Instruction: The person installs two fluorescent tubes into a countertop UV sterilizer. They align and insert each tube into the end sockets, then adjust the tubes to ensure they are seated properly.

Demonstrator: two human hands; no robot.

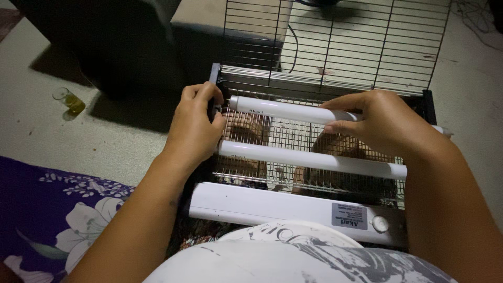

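Observation:
An insect-killer lamp (272, 207) with a white housing and a black frame lies on my lap. Two white tube lamps run across its metal grid. My right hand (385, 123) grips the upper tube (283, 109) near its right part. My left hand (195, 126) holds the black frame end at the tube's left socket (214, 107). The lower tube (309, 159) sits in place below, untouched. A black wire guard grille (335, 42) is swung up at the far side.
A small glass jar with yellow liquid (70, 100) stands on the floor at left. Purple floral cloth (63, 209) covers my left leg. A dark box-like object (105, 42) stands at the far left. Cables (474, 21) lie at the far right.

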